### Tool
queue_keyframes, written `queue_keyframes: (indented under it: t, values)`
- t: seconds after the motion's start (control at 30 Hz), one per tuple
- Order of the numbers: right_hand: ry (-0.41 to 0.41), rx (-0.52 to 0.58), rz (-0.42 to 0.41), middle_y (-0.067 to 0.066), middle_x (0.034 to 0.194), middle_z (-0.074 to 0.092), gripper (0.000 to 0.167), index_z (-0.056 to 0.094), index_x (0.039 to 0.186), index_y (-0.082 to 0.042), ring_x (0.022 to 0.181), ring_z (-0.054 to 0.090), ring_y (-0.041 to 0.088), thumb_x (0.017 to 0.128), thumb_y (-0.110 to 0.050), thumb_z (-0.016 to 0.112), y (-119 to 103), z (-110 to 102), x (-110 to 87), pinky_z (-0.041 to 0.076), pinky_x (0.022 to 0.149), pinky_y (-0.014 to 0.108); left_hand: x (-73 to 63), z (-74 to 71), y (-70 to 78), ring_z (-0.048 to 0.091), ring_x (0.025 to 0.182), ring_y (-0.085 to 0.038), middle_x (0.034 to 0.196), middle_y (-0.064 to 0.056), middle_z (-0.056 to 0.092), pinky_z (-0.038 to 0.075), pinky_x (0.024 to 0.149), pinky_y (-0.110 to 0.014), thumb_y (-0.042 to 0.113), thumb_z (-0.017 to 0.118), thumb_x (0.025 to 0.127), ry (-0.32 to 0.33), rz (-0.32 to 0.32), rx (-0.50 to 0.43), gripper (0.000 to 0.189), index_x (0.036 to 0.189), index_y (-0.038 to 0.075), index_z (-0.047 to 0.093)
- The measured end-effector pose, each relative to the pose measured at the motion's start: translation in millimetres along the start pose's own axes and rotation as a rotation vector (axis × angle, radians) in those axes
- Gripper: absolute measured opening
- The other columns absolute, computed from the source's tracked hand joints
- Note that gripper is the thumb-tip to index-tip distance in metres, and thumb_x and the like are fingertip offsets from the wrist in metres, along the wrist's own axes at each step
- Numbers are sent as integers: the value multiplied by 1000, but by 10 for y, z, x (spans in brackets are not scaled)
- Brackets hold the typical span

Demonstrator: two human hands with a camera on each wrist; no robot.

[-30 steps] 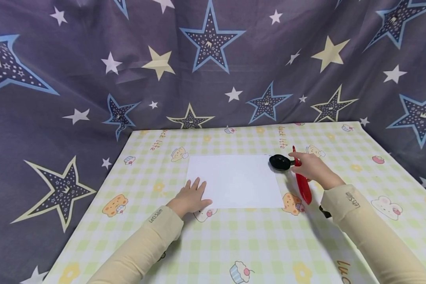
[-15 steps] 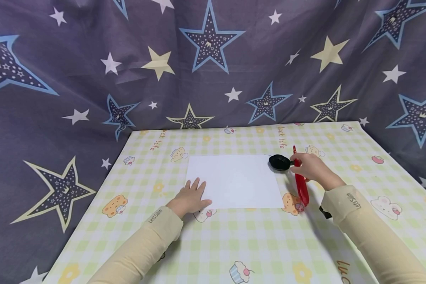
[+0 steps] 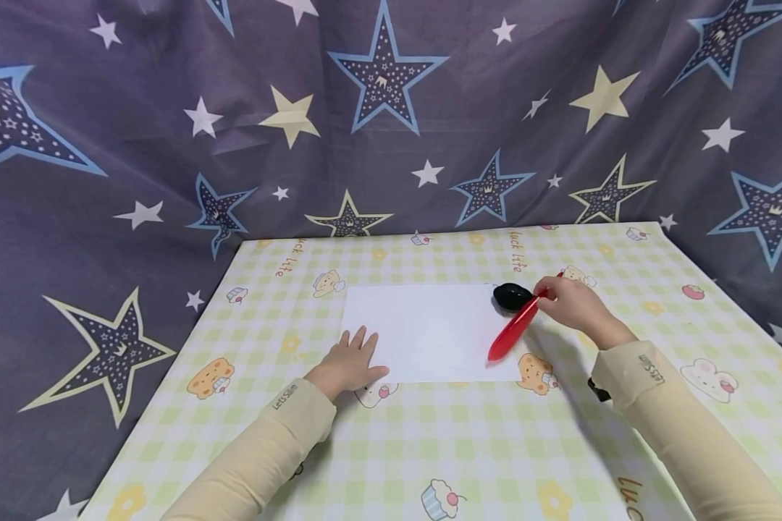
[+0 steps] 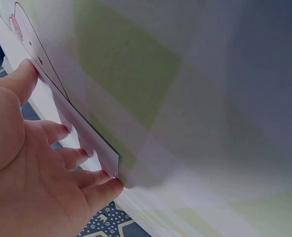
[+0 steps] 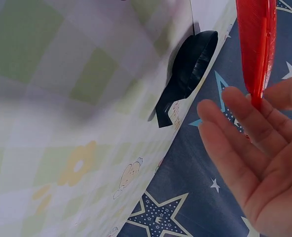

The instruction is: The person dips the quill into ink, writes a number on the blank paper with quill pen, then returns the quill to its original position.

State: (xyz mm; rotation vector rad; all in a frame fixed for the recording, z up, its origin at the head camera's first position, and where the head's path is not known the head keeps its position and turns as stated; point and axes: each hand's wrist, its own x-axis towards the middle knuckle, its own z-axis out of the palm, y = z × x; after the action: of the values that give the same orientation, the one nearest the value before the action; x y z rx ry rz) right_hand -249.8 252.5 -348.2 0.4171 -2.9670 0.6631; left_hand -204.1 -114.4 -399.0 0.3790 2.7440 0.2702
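My left hand [image 3: 347, 365] rests with spread fingers on the near left part of a white sheet of paper [image 3: 423, 325]. In the left wrist view its fingertips [image 4: 114, 187] lie along the sheet's edge. Between thumb and fingers, my right hand [image 3: 573, 300] pinches a red feather [image 3: 515, 333] by its shaft. The feather slants, its broad end over the right part of the paper and its thin tip pointing away to the far right. Just left of that hand, at the sheet's far right corner, sits a black rounded cup with a short handle [image 3: 511, 297].
A checked tablecloth [image 3: 391, 449] with cartoon prints covers the table. Behind the table hangs a dark curtain [image 3: 391, 166] patterned with stars. A small black object [image 3: 597, 389] shows beside the right sleeve.
The feather's broad end has swung left, from beside the paper to over it, while its thin tip has turned right. The left hand has stayed where it was.
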Motion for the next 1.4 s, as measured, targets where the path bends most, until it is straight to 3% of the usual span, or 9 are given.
queue_keyframes:
  t: [0.3, 0.8, 1.03, 1.2, 1.4]
  values:
    - [11, 28, -1, 5, 73, 62, 13, 61, 85, -3, 68, 56, 23, 73, 1, 64, 54, -16, 8, 43, 59, 40, -10, -13, 4, 7, 134, -44, 150, -21, 10, 14, 108, -52, 44, 45, 95, -4, -1, 3, 70, 146, 2, 22]
    - [61, 97, 6, 4, 64, 58, 8, 58, 92, 0, 53, 47, 18, 84, -2, 59, 30, 13, 10, 37, 49, 31, -4, -19, -4, 6, 134, -44, 150, -21, 9, 14, 107, -53, 45, 42, 95, -20, 2, 8, 70, 146, 2, 20]
    - [49, 167, 44, 7, 66, 61, 7, 56, 91, 2, 55, 53, 20, 87, -4, 57, 23, 46, 40, 40, 49, 29, 3, -12, -15, 5, 134, -44, 150, -21, 9, 13, 108, -53, 46, 43, 95, -19, 3, 4, 71, 146, 3, 20]
    - [47, 269, 65, 10, 66, 62, 7, 54, 92, 3, 57, 58, 24, 89, -3, 55, 16, 62, 50, 47, 48, 29, 4, -10, -19, 6, 134, -44, 150, -21, 9, 14, 108, -53, 46, 42, 95, -16, 7, 11, 71, 146, 2, 20]
    - [34, 536, 125, 12, 65, 61, 14, 49, 94, 8, 60, 63, 25, 91, -4, 54, -8, 59, 58, 55, 54, 32, 0, -13, -21, 6, 134, -44, 150, -21, 10, 14, 107, -53, 46, 42, 95, -14, 12, 14, 70, 146, 2, 20]
